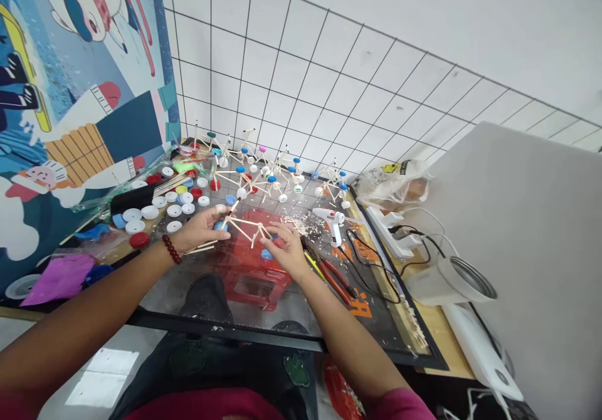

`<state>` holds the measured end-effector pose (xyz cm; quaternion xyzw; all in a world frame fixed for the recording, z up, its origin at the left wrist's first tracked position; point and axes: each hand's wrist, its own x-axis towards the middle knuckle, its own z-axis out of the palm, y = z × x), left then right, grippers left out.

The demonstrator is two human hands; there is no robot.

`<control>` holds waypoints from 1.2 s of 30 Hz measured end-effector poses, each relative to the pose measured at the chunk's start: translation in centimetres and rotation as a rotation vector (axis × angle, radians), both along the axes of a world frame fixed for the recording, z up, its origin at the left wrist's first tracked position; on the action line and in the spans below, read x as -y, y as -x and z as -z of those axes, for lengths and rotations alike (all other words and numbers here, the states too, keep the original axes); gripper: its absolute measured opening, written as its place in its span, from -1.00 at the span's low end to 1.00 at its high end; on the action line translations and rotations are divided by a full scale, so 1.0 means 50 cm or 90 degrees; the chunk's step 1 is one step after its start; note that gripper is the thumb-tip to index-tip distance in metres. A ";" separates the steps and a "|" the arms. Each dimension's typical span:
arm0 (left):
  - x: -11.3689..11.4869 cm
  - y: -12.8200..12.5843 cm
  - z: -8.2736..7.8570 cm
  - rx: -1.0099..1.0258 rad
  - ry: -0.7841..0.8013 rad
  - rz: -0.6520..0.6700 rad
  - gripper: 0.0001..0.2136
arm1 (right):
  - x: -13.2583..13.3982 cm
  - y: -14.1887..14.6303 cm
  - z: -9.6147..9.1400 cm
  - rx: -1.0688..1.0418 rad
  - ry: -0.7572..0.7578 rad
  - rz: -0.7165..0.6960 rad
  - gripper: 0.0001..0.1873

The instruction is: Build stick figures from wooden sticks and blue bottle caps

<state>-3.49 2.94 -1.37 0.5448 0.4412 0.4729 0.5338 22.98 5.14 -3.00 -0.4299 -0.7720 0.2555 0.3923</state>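
Note:
Between my hands is a small frame of thin wooden sticks with bottle caps at its ends. My left hand pinches the frame's left end, beside a blue bottle cap. At the frame's right end, my right hand has its thumb and fingers closed around the sticks. Another blue cap shows just below that thumb. Beyond my hands stand several similar stick frames with blue, white and red caps as wheels. Loose white bottle caps lie to the left of my left hand.
On the right of the glass tabletop are a white glue gun with a black cord, red-handled pliers and scattered wood chips. A power strip lies past the table's right edge. A black grid stands behind.

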 end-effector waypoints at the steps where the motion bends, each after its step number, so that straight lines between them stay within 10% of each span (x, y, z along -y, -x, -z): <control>1: 0.000 0.000 0.001 0.002 0.001 0.000 -0.32 | 0.000 0.000 -0.001 -0.002 0.001 -0.001 -0.81; 36: -0.002 0.000 0.004 -0.015 -0.060 -0.027 -0.28 | 0.002 -0.004 -0.004 0.000 0.004 -0.002 -0.76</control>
